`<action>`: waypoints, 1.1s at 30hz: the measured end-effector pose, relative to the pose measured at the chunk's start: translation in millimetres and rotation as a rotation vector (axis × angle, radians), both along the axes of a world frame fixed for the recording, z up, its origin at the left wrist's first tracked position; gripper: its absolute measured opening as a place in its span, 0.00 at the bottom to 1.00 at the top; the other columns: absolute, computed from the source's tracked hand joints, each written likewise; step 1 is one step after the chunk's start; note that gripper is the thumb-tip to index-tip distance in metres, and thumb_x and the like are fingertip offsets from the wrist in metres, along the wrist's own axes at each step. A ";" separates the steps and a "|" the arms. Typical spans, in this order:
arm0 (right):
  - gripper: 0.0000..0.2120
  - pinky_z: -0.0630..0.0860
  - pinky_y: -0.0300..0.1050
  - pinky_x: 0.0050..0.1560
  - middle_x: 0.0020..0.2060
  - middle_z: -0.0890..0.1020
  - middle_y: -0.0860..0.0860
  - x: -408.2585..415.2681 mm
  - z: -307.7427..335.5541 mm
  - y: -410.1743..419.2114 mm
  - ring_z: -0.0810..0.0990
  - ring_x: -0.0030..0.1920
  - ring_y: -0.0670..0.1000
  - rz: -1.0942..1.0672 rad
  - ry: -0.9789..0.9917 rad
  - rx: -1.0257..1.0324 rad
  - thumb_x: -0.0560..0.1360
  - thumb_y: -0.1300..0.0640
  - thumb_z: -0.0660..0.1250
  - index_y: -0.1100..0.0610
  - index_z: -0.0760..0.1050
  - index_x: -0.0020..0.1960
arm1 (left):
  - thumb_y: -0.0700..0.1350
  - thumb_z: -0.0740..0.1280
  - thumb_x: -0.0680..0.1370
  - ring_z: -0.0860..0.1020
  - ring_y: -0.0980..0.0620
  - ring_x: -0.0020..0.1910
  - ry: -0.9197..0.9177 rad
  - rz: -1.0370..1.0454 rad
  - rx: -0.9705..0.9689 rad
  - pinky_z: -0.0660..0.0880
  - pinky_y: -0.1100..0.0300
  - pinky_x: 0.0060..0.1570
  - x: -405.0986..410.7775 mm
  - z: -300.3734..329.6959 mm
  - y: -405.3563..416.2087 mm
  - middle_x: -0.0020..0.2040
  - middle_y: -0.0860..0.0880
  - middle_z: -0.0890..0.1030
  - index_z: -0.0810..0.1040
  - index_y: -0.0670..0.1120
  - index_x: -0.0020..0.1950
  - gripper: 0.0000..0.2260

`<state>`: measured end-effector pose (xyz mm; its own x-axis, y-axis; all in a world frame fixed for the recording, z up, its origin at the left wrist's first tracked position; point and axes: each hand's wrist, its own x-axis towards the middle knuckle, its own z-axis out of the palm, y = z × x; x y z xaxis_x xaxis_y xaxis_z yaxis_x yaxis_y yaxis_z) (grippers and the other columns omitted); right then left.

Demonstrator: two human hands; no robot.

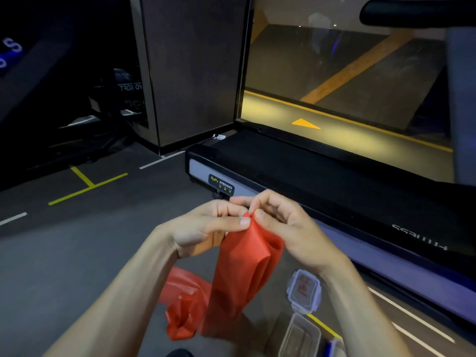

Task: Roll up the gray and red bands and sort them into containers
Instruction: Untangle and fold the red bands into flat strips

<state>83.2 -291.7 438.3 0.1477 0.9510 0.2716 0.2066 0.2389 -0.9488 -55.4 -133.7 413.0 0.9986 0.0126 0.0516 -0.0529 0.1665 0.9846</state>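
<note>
1. The left hand (206, 228) and the right hand (280, 225) meet in mid-air above the dark gray gym floor (64, 253), and both pinch the top end of a long, thin, red elastic band (242, 274).
2. The left hand's fingers (231, 222) are curled, thumb lying straight along the band's upper edge; the right hand's fingers (262, 199) are bent over the same edge from the other side, thumb pressed to the red material. Both hands are closed on the band, not spread.
3. From the hands the band hangs down in loose folds, and its lower part lies bunched in a crumpled heap on the floor between the forearms. No part of it looks rolled yet.
4. A clear plastic snap-lock lid (305, 291) lies flat on the floor just under the right wrist; a reddish mark or label shows through it, too blurred to read.
5. Just below the lid, a clear rectangular plastic container (300, 336) stands open on the floor. Its inside is dim; it seems to hold nothing, though the view is too dark to be sure.
6. A second clear container with a blue part (334, 346) peeps in at the bottom edge, mostly cut off; its contents cannot be seen.
7. Beyond the hands stands a black treadmill (296, 161) bearing a "BODY STRONG" badge (221, 184).
8. Yellow and white tape lines (87, 186) mark the floor.
</note>
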 end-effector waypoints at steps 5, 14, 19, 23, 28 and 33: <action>0.02 0.76 0.56 0.59 0.52 0.83 0.59 9.6 -4.0 -5.1 0.81 0.55 0.61 -0.092 -0.183 -0.044 0.82 0.55 0.66 0.52 0.77 0.51 | 0.42 0.66 0.81 0.75 0.53 0.38 0.040 0.051 0.103 0.71 0.60 0.42 0.8 4.5 -2.9 0.40 0.49 0.78 0.76 0.34 0.50 0.09; 0.03 0.72 0.35 0.36 0.37 0.76 0.50 19.0 7.0 -13.9 0.73 0.34 0.44 -0.089 0.268 0.099 0.79 0.58 0.65 0.57 0.75 0.49 | 0.48 0.68 0.82 0.71 0.41 0.48 0.138 -0.034 0.342 0.68 0.45 0.51 -1.7 -3.4 1.0 0.49 0.36 0.77 0.80 0.35 0.58 0.15; 0.04 0.74 0.40 0.38 0.36 0.76 0.47 31.2 12.3 -20.5 0.73 0.34 0.45 -0.164 0.576 0.185 0.80 0.58 0.64 0.53 0.74 0.46 | 0.44 0.69 0.81 0.65 0.49 0.36 0.116 -0.004 0.349 0.62 0.58 0.38 0.4 0.3 -2.0 0.35 0.44 0.72 0.84 0.44 0.47 0.06; 0.10 0.69 0.46 0.42 0.36 0.73 0.47 37.0 9.6 -21.5 0.70 0.34 0.46 -0.151 0.607 0.140 0.73 0.54 0.76 0.52 0.74 0.46 | 0.45 0.74 0.78 0.69 0.47 0.40 0.101 0.039 0.389 0.67 0.53 0.45 4.9 0.0 -6.6 0.38 0.42 0.77 0.83 0.49 0.42 0.05; 0.07 0.71 0.39 0.35 0.34 0.73 0.46 36.9 9.0 -23.6 0.70 0.32 0.44 -0.107 0.641 0.141 0.77 0.54 0.72 0.52 0.73 0.47 | 0.44 0.76 0.74 0.76 0.47 0.41 0.112 0.110 0.392 0.71 0.55 0.46 5.9 0.8 -8.2 0.40 0.43 0.84 0.83 0.49 0.41 0.04; 0.11 0.71 0.39 0.35 0.35 0.73 0.45 34.7 11.7 -23.4 0.69 0.33 0.44 -0.090 0.646 0.132 0.74 0.53 0.75 0.51 0.73 0.46 | 0.44 0.78 0.74 0.78 0.49 0.41 0.096 0.137 0.420 0.73 0.53 0.47 8.1 -1.0 -7.8 0.39 0.45 0.84 0.84 0.51 0.40 0.05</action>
<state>117.8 -315.1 449.9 0.3970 0.8922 0.2154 -0.3692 0.3701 -0.8525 -47.3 -141.5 412.0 0.9897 0.1425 -0.0122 0.0480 -0.2509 0.9668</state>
